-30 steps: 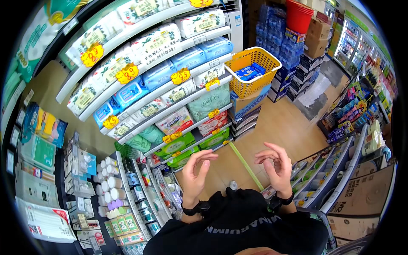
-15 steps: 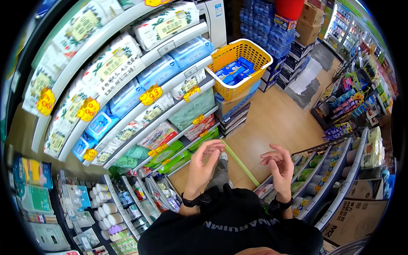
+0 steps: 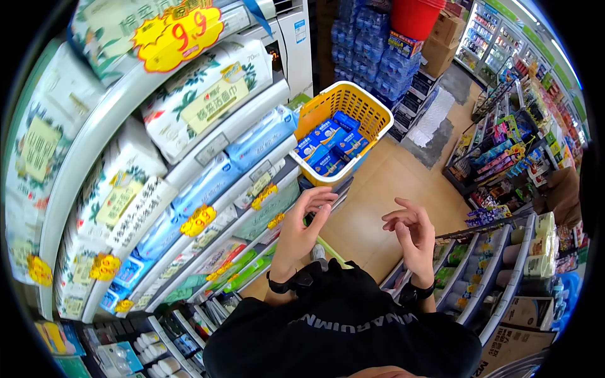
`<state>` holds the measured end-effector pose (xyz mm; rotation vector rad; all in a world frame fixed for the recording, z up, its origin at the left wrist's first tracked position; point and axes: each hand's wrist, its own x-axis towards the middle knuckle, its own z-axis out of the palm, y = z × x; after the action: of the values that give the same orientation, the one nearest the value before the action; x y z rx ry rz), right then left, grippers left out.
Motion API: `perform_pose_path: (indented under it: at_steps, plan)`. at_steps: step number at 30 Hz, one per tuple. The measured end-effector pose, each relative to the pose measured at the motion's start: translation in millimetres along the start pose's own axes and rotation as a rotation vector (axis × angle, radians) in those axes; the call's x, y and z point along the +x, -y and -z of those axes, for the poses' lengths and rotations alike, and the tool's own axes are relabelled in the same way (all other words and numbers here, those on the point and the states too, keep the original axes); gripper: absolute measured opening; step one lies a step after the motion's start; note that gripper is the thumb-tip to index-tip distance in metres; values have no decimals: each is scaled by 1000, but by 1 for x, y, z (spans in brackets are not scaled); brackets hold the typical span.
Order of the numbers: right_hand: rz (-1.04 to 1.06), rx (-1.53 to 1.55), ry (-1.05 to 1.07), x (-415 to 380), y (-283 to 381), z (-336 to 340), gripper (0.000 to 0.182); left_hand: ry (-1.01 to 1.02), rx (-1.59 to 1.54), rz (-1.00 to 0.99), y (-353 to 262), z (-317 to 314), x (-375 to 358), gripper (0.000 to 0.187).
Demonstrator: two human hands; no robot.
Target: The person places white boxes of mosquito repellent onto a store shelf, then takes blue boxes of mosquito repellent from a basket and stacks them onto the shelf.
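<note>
My left hand (image 3: 305, 222) is raised in front of my body, fingers loosely bent and thumb apart, holding nothing. To its right my right hand (image 3: 413, 238) hovers at a similar height, also empty with its fingers bent and spread from the thumb. Beyond my left hand sits a yellow plastic basket (image 3: 343, 99) with a white rim. Several small blue boxes (image 3: 326, 133) lie inside it. Neither hand touches the basket or the shelves. Both wrists wear black bands.
A curved shelf on the left carries white tissue packs (image 3: 211, 94) and blue wipe packs (image 3: 261, 137). Shrink-wrapped bottled water (image 3: 365, 47) and a red tub (image 3: 416, 17) stand behind the basket. Lower shelves (image 3: 469, 264) and a cardboard box (image 3: 513, 349) are at right; tiled floor (image 3: 378, 183) runs between.
My view has shifted forward, so the left shelf looks larger and the basket sits closer to my hands. Both hands keep nearly the same pose and stay empty.
</note>
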<state>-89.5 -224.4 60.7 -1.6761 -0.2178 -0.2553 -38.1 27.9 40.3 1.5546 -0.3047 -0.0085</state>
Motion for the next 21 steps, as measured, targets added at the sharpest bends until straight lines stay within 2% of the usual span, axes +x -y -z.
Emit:
perform_pose_path:
  at_steps: [5,12,19,21]
  plan:
    - [-70,-21,22,43,-14,-11,39,22,-18,-2,23,12,48,35]
    - [-148,-31,51,89,-43,-7,40,25,-15,94,36,15,98,37]
    - [-194,-18,131,153,-88,11,41,-27,-13,184,60,-3,142,35]
    - [-149,-59,156,179,-105,17,41,-50,-22,211,67,-6,155,36]
